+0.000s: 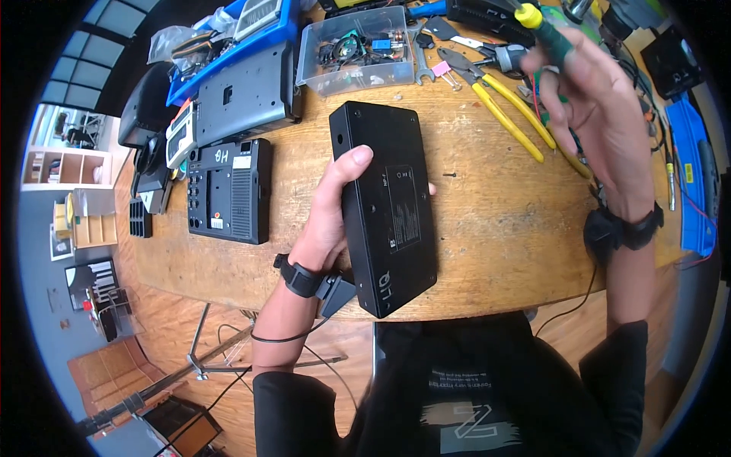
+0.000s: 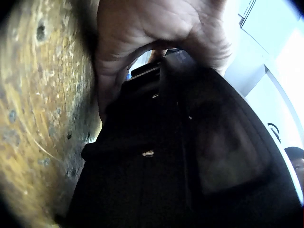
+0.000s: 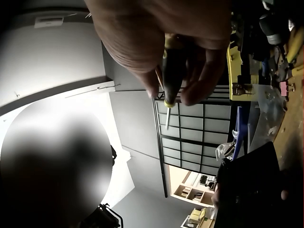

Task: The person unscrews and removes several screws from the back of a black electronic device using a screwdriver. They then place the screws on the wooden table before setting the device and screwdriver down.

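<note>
My left hand (image 1: 329, 199) grips a flat black metal box (image 1: 392, 213) with a printed label and screws at its corners, the thumb lying over its near long edge. In the left wrist view the palm arches over the dark box (image 2: 137, 190), close beside the wooden tabletop. My right hand (image 1: 601, 99) is raised at the upper right and holds a screwdriver (image 1: 550, 38) with a green and yellow handle. The right wrist view shows the screwdriver (image 3: 173, 71) between thumb and fingers, its thin shaft sticking out. A small dark screw (image 1: 451, 175) lies on the table right of the box.
On the wooden table (image 1: 502, 244), a black device (image 1: 228, 190) and a larger black panel (image 1: 244, 95) lie to the left. Behind stands a clear plastic bin (image 1: 356, 53) of electronic parts. Yellow-handled pliers (image 1: 506, 114) and a wrench (image 1: 423, 65) lie at the back right.
</note>
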The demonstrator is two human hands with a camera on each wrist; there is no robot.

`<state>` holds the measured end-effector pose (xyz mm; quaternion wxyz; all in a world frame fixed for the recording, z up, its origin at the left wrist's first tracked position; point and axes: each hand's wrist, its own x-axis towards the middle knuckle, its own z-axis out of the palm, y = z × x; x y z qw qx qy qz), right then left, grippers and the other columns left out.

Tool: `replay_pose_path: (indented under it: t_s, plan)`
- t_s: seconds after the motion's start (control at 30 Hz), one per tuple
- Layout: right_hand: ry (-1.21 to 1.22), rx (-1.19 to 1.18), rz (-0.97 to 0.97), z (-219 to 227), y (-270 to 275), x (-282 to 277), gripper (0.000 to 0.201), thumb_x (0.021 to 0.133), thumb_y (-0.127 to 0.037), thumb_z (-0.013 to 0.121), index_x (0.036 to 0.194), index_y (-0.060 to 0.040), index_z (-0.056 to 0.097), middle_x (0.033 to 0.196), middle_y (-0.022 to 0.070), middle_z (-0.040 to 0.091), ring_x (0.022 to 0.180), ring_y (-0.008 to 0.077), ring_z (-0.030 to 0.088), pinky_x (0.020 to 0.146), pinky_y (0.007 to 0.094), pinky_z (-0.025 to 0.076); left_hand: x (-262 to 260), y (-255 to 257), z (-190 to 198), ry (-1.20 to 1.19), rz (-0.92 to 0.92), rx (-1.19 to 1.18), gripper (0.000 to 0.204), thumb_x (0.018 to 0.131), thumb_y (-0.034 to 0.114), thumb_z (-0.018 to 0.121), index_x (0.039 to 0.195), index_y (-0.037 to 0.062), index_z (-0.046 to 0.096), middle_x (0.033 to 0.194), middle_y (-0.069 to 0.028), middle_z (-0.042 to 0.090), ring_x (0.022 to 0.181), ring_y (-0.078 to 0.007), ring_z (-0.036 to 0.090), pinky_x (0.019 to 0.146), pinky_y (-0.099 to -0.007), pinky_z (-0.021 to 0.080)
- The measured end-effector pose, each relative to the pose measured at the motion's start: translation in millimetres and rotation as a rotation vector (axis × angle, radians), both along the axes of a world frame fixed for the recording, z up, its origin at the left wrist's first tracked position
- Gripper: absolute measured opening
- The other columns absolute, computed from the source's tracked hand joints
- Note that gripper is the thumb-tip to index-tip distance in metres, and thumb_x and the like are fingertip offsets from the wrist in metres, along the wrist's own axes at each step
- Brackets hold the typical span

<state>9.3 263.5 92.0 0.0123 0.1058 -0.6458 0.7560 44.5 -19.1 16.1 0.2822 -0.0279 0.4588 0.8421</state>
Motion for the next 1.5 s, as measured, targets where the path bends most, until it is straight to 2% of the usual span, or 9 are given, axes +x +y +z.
replay_pose_path:
  t_s: [0.1,0.3,0.4,0.5,0.6,0.7,1.0,1.4,1.5]
  plan:
    - [-0.109,0.274,0.122,-10.6,14.7,5.8,0.023,0.1,-0.02,0.069,0.111,-0.0015,0.061,0.082,0.0035,0.065,0.048,0.0064,0.052,0.04,0.0194,0.038,0.0,-0.5,1.1,0.023,0.025,-0.056,0.078,0.094,0.057,0.059,0.142,-0.0036,0.049,0.113,-0.0224,0.07,0.099,-0.0347,0.075,0.081,-0.0415,0.065]
    - [-0.449,0.201,0.207,-50.4,-10.3,15.7,0.027,0.099,-0.027,0.068,0.1,-0.0021,0.06,0.075,0.0027,0.06,0.053,0.0093,0.054,0.046,0.0268,0.043,-7.5,-13.1,2.3,0.048,0.133,-0.033,0.079,0.094,0.059,0.056,0.138,-0.0069,0.052,0.11,-0.0229,0.071,0.097,-0.0357,0.076,0.078,-0.0408,0.065]
    - [-0.076,0.756,0.117,-76.5,-15.3,17.3,0.029,0.094,-0.027,0.073,0.095,0.0007,0.063,0.077,0.0091,0.063,0.058,0.0172,0.06,0.058,0.0367,0.048,-7.6,-11.8,6.9,0.092,0.208,-0.081,0.078,0.094,0.058,0.055,0.138,-0.0066,0.052,0.112,-0.0233,0.071,0.096,-0.0355,0.076,0.078,-0.041,0.065]
    - [-0.113,0.857,0.105,-72.3,-27.5,28.0,0.029,0.089,-0.025,0.077,0.09,0.0022,0.067,0.076,0.0151,0.066,0.063,0.0258,0.064,0.068,0.0427,0.05,-6.7,-12.7,7.5,0.068,0.218,-0.054,0.087,0.093,0.067,0.05,0.142,-0.0045,0.049,0.117,-0.0234,0.069,0.1,-0.0372,0.075,0.078,-0.0426,0.066]
    - [-0.129,0.907,0.141,-70.1,-32.6,31.5,0.023,0.089,-0.023,0.079,0.088,-0.0017,0.069,0.07,0.008,0.06,0.063,0.0158,0.054,0.062,0.0328,0.044,-7.6,-13.8,5.3,0.065,0.214,-0.021,0.09,0.092,0.069,0.049,0.145,-0.0042,0.047,0.119,-0.0235,0.068,0.102,-0.0394,0.074,0.079,-0.0439,0.066]
    - [-0.132,0.866,0.077,-73.2,-38.7,30.7,0.027,0.085,-0.02,0.078,0.083,0.0058,0.07,0.065,0.0222,0.063,0.06,0.0363,0.063,0.064,0.044,0.049,-8.8,-13.2,4.3,0.08,0.214,-0.053,0.09,0.092,0.069,0.049,0.145,-0.0046,0.046,0.119,-0.0238,0.067,0.102,-0.0397,0.074,0.079,-0.0437,0.066]
    - [-0.045,0.845,0.073,-82.0,-40.2,27.5,0.023,0.086,-0.011,0.074,0.083,0.0106,0.069,0.063,0.0276,0.057,0.057,0.0408,0.061,0.059,0.0469,0.047,-9.3,-11.3,0.3,0.091,0.178,-0.088,0.09,0.092,0.067,0.05,0.147,-0.0048,0.044,0.12,-0.0234,0.068,0.103,-0.0387,0.074,0.076,-0.0411,0.066]
    - [-0.034,0.767,-0.034,-82.2,-46.1,22.9,0.019,0.087,-0.014,0.075,0.089,0.0048,0.073,0.07,0.0214,0.066,0.062,0.033,0.066,0.06,0.0424,0.049,-7.9,-7.6,1.0,0.062,0.218,-0.011,0.083,0.095,0.063,0.051,0.142,-0.0055,0.049,0.117,-0.0243,0.069,0.103,-0.0384,0.074,0.083,-0.0437,0.064]
    - [-0.041,0.7,-0.002,-60.6,-50.0,23.4,0.016,0.088,-0.014,0.079,0.093,-0.0005,0.074,0.072,0.0077,0.067,0.064,0.0132,0.06,0.061,0.0299,0.047,-7.5,-5.2,1.8,0.072,0.204,-0.075,0.083,0.095,0.066,0.05,0.144,-0.0007,0.049,0.12,-0.0188,0.069,0.104,-0.0362,0.074,0.083,-0.0421,0.065]
